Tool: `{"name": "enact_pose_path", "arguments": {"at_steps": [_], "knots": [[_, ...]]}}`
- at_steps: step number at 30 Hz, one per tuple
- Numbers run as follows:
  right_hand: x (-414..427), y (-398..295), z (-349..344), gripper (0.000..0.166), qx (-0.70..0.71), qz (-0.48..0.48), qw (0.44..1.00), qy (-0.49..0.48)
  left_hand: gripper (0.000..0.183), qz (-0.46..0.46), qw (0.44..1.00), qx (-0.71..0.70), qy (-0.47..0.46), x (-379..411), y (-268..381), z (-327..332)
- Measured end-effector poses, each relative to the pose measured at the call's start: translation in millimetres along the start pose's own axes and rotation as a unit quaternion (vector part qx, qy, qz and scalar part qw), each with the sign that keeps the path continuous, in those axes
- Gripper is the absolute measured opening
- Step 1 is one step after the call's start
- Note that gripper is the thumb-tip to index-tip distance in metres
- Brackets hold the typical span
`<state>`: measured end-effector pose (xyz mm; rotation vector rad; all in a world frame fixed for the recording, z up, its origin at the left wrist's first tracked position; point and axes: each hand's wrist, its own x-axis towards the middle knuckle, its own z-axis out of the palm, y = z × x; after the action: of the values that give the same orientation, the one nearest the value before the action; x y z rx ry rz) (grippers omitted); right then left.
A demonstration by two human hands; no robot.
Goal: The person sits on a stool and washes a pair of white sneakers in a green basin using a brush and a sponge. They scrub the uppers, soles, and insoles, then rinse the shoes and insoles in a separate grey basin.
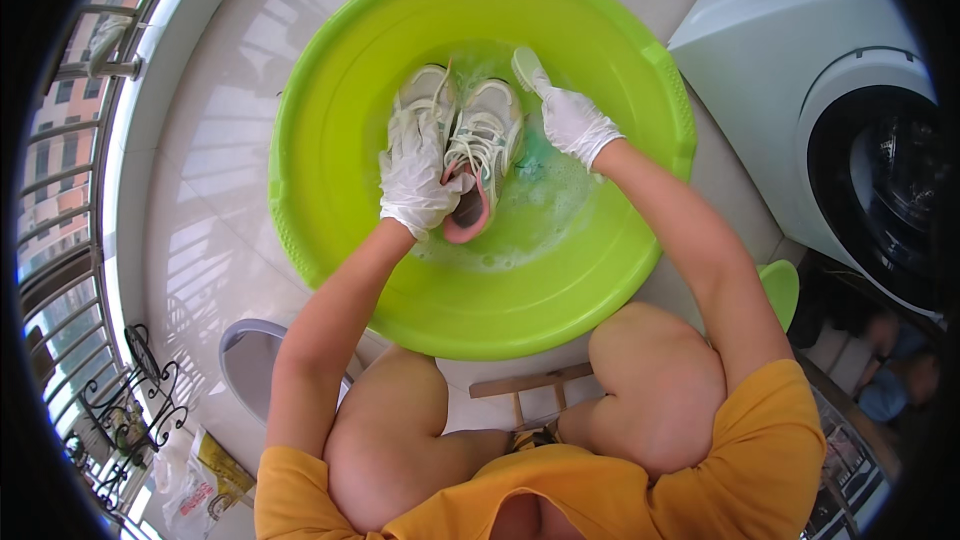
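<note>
A large lime-green plastic basin [337, 292] holds shallow, sudsy water. Two white and grey lace-up sneakers lie side by side in it, toes pointing away from me; the right sneaker [504, 109] shows a pink lining. My left hand [420, 172], in a white glove, lies over the left sneaker [426, 86], its thumb at the right sneaker's opening, so the left shoe's rear is hidden. My right hand [577, 124], also gloved, grips a white scrub brush [529, 69] above the water, to the right of the shoes and apart from them.
At the right stands a white front-loading washing machine [757, 30]. A grey basin [247, 367] is at the lower left, near a black metal plant stand [135, 405] and a plastic bag [187, 495]. Window railings [67, 180] run along the left. Part of another green container [780, 292] shows at right.
</note>
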<state>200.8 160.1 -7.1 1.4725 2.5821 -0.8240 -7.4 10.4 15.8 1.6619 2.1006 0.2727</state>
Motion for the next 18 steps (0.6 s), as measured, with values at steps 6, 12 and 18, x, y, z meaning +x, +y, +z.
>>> {"name": "enact_pose_path", "arguments": {"at_steps": [6,12,18], "knots": [[-5.6,12.2,12.6,0.049,0.034,0.057,0.997,-0.032,0.103,0.044,0.995,0.085,-0.028,0.3,12.6,-21.5],[-4.2,68.3,46.3,0.042,0.218,0.163,0.953,-0.137,0.126,0.003,0.999,-0.025,-0.029,-5.7,8.0,-24.6],[-73.7,-34.1,-20.2,0.049,0.132,-0.071,0.977,-0.154,0.114,-0.050,0.988,-0.139,-0.038,-24.6,-16.0,-11.2]]}}
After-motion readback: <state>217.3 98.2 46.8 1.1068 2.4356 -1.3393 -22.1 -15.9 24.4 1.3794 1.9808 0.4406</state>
